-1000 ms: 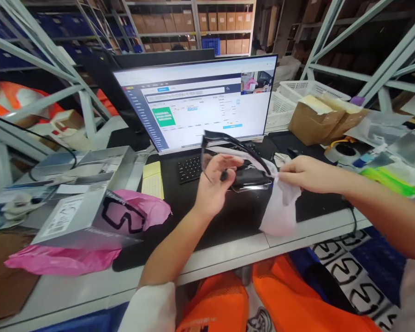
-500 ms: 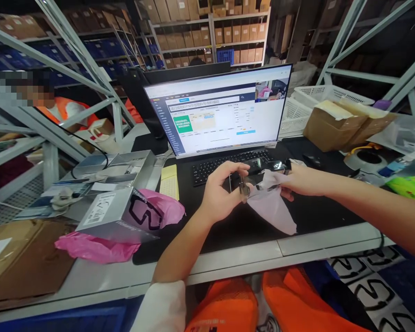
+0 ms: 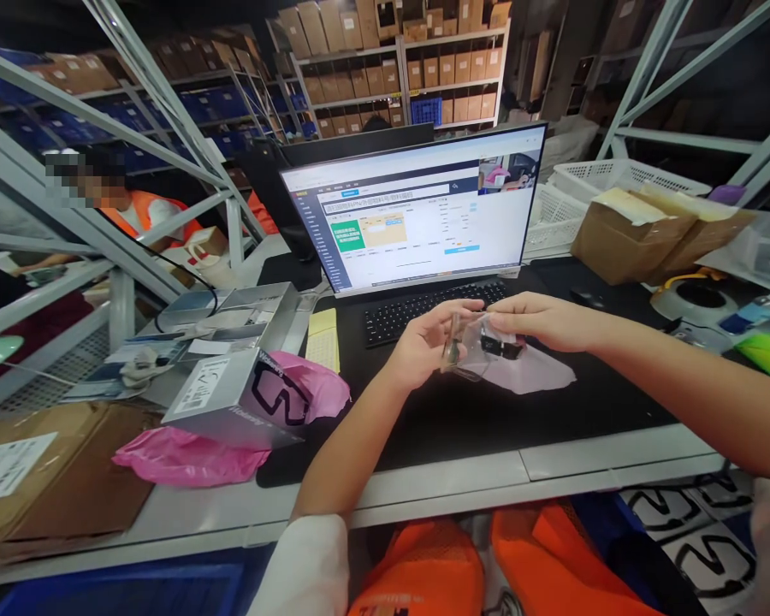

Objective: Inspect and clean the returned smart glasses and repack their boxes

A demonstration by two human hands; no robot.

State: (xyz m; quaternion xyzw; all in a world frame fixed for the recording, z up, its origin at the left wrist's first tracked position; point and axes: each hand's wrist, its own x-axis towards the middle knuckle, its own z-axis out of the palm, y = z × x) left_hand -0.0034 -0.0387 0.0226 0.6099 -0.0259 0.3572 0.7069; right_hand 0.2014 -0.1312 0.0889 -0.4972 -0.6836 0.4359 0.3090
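Over the black desk mat (image 3: 462,411), just in front of the keyboard (image 3: 423,306), both hands hold a small clear plastic bag (image 3: 471,346) with a dark item inside. My left hand (image 3: 423,342) pinches the bag's left edge. My right hand (image 3: 539,321) grips its top right. A pale pink cloth (image 3: 539,372) lies on the mat under and to the right of the bag.
A lit monitor (image 3: 417,210) stands behind the keyboard. A grey goggles box (image 3: 231,398) rests on a pink bag (image 3: 186,458) at left, beside flat cardboard (image 3: 51,479). Brown boxes (image 3: 642,227), a white basket (image 3: 616,175) and a tape roll (image 3: 693,304) sit at right. Another person in orange sits far left.
The dark goggles held up a second ago are gone from my hands. The pink cloth has dropped flat onto the mat, and both hands now hold a small clear bag.
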